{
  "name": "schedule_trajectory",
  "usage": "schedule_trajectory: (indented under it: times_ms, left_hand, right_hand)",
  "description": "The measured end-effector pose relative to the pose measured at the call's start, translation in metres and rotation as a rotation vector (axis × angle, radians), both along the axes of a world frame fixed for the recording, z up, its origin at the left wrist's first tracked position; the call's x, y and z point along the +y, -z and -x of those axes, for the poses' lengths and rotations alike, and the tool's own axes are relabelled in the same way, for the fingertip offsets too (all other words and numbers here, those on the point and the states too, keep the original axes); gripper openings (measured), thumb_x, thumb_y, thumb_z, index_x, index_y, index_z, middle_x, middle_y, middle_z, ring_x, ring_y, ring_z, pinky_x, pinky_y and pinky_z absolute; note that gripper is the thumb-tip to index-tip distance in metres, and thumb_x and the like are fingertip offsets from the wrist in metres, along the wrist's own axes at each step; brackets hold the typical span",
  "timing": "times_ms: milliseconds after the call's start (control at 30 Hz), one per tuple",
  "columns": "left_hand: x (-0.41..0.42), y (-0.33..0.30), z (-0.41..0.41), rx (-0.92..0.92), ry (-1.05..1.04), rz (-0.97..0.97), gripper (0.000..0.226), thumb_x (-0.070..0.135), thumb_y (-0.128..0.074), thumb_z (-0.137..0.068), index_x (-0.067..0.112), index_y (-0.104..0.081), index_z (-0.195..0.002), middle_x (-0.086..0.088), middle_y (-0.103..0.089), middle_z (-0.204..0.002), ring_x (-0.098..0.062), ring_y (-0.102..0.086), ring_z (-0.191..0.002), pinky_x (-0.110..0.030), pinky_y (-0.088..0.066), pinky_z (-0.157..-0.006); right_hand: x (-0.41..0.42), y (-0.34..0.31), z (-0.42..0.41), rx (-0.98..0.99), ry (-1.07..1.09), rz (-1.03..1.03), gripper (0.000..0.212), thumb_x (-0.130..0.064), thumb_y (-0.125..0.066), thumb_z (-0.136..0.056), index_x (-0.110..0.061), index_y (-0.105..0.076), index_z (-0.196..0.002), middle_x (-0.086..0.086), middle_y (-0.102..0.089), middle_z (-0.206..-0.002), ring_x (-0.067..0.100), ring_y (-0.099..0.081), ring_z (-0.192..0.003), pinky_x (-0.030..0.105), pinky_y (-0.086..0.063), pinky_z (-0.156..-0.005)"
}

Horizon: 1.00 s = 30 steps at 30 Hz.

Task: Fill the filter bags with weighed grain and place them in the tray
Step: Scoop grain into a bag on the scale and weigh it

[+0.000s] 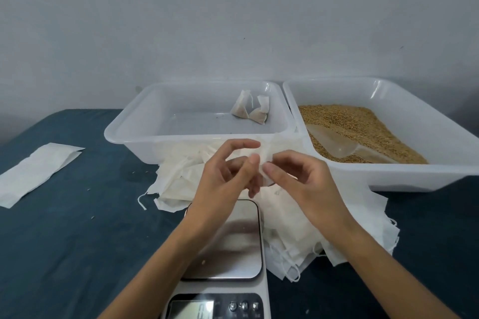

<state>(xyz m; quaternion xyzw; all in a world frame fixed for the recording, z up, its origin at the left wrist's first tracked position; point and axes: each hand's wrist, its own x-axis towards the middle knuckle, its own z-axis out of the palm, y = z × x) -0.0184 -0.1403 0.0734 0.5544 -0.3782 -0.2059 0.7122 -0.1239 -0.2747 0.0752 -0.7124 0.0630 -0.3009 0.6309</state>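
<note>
Both grips pinch one empty filter bag [261, 163] at frame centre.
We hold it with left hand [228, 176] and right hand [298, 179] above the scale [233, 248]; two filled bags [250, 109] lie in the tray [160, 122], grain [360, 127] upper right.

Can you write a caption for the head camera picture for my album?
Both hands pinch an empty filter bag above the scale, near the grain tray.
</note>
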Motion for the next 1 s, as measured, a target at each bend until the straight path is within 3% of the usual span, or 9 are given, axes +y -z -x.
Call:
schedule_trajectory:
  times_ms: [133, 233, 333, 433, 533, 667, 833, 933, 1000]
  left_hand:
    - [-0.001, 0.001, -0.009, -0.038, -0.260, -0.092, 0.026, 0.036, -0.065, -0.097, 0.022, -0.068, -0.118, -0.001, -0.067, -0.097, -0.015, -0.062, -0.080, -0.025, -0.055, -0.070]
    - [0.000, 0.002, -0.011, 0.069, -0.082, -0.154, 0.043, 0.041, -0.074, -0.092, 0.024, -0.064, -0.130, -0.002, -0.073, -0.118, -0.021, -0.071, -0.104, -0.034, -0.060, -0.081]
    - [0.001, 0.004, -0.009, 0.109, 0.082, -0.155, 0.033, 0.025, -0.076, -0.090, 0.014, -0.072, -0.121, -0.010, -0.076, -0.108, -0.021, -0.070, -0.090, -0.034, -0.057, -0.076]
    - [0.002, 0.006, -0.011, 0.076, -0.010, -0.152, 0.023, 0.018, -0.080, -0.088, 0.010, -0.075, -0.109, -0.007, -0.072, -0.093, -0.016, -0.064, -0.074, -0.029, -0.054, -0.070]
    - [0.002, 0.007, -0.012, 0.104, -0.037, -0.152, 0.024, 0.014, -0.081, -0.085, 0.008, -0.075, -0.108, -0.014, -0.072, -0.094, -0.019, -0.064, -0.076, -0.032, -0.054, -0.069]
    - [0.001, 0.009, -0.011, 0.068, -0.042, -0.135, 0.018, 0.013, -0.078, -0.091, 0.010, -0.075, -0.109, -0.015, -0.074, -0.096, -0.017, -0.068, -0.080, -0.030, -0.054, -0.068]
    - [0.002, 0.005, -0.017, 0.277, -0.089, -0.008, 0.007, 0.013, -0.073, -0.093, 0.006, -0.073, -0.095, -0.005, -0.071, -0.085, -0.017, -0.063, -0.074, -0.026, -0.057, -0.071]
    - [0.001, 0.007, -0.016, 0.238, -0.085, -0.026, 0.012, 0.010, -0.072, -0.095, 0.011, -0.071, -0.083, -0.003, -0.065, -0.078, -0.018, -0.060, -0.070, -0.028, -0.056, -0.074]
    - [0.000, 0.008, -0.014, 0.218, -0.069, -0.037, 0.009, 0.012, -0.072, -0.095, 0.011, -0.073, -0.086, -0.005, -0.067, -0.082, -0.018, -0.063, -0.072, -0.029, -0.057, -0.075]
  right_hand:
    - [-0.007, -0.004, 0.003, -0.030, -0.128, -0.312, 0.028, -0.032, -0.090, -0.070, -0.017, -0.077, -0.091, 0.003, -0.069, -0.090, 0.017, -0.066, -0.087, 0.027, -0.058, -0.077]
    - [-0.009, -0.003, 0.004, -0.021, -0.182, -0.311, 0.034, -0.031, -0.087, -0.076, -0.010, -0.075, -0.099, 0.013, -0.072, -0.101, 0.027, -0.069, -0.094, 0.041, -0.058, -0.090]
    - [-0.008, 0.002, 0.004, 0.001, 0.039, -0.083, 0.023, -0.028, -0.078, -0.086, -0.007, -0.074, -0.095, 0.011, -0.072, -0.099, 0.029, -0.070, -0.087, 0.048, -0.058, -0.087]
    - [-0.008, 0.009, 0.003, -0.017, 0.383, 0.301, 0.011, -0.029, -0.079, -0.086, -0.020, -0.072, -0.086, -0.009, -0.061, -0.096, 0.015, -0.057, -0.071, 0.026, -0.052, -0.072]
    - [-0.006, 0.011, 0.003, -0.089, 0.384, 0.466, 0.009, -0.018, -0.079, -0.088, -0.019, -0.070, -0.087, -0.010, -0.061, -0.090, 0.017, -0.054, -0.064, 0.021, -0.046, -0.063]
    - [0.000, 0.012, 0.004, -0.092, 0.286, 0.448, 0.005, -0.023, -0.074, -0.093, -0.021, -0.070, -0.090, -0.011, -0.065, -0.083, 0.015, -0.050, -0.054, 0.018, -0.039, -0.056]
    - [-0.005, 0.007, 0.006, -0.111, 0.294, 0.203, 0.015, -0.035, -0.065, -0.099, -0.026, -0.063, -0.087, -0.011, -0.061, -0.075, 0.013, -0.042, -0.042, 0.028, -0.032, -0.042]
    - [-0.004, 0.004, 0.008, -0.141, 0.225, 0.152, 0.015, -0.034, -0.066, -0.099, -0.022, -0.066, -0.089, -0.001, -0.069, -0.086, 0.019, -0.053, -0.040, 0.026, -0.042, -0.041]
    - [-0.002, 0.005, 0.007, -0.111, 0.184, 0.168, 0.017, -0.037, -0.069, -0.095, -0.021, -0.070, -0.091, 0.006, -0.068, -0.073, 0.023, -0.059, -0.043, 0.028, -0.046, -0.045]
